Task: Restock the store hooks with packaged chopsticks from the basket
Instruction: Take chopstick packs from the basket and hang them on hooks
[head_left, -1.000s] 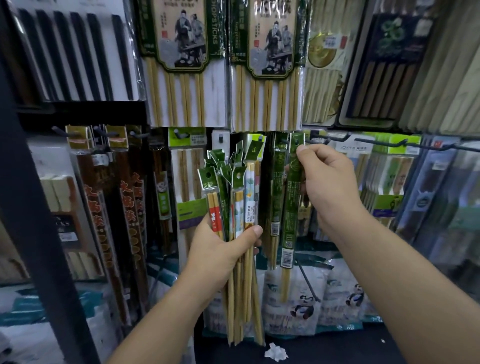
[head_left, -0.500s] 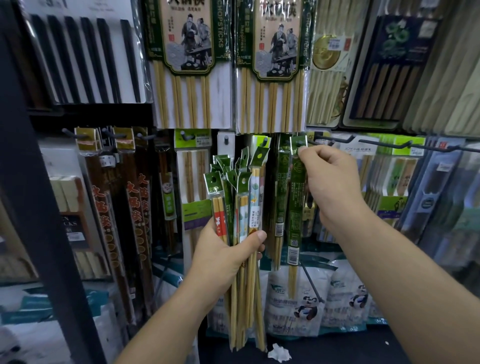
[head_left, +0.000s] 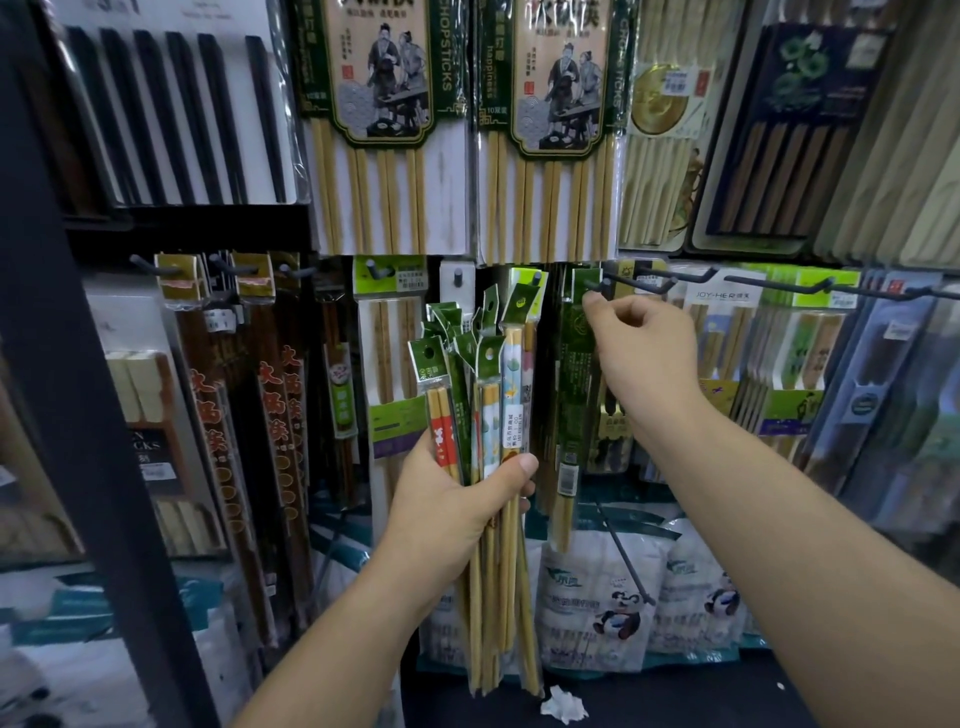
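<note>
- A bundle of packaged chopsticks (head_left: 491, 395) is held upright in front of the display. Pale bamboo sticks are sealed in narrow, glossy plastic sleeves, and each sleeve is topped with a green card header punched with a round hole. One pair is printed red near its upper end.
- The bundle is clasped about its middle by the left hand (head_left: 457, 509). The grip is closed tight, with the thumb laid across the front and the fingers wrapped behind.
- A single slim green pack (head_left: 569, 395) is hung by its header at the tip of a thin dark metal hook (head_left: 631, 282), just right of the bundle. A white barcode label is stuck low on its sleeve, and bare bamboo ends are seen below it.
- The right hand (head_left: 647, 358) is raised to that header with its fingers curled. The index fingertip is set at the header's upper edge beside the hook tip. It cannot be told whether the pack is pinched in the grip or only touched.
- Wide flat cards of long bamboo chopsticks (head_left: 384, 156), printed with figures, are hung above.
- Soft white bags printed with pandas (head_left: 597, 608) are stacked below.
</note>
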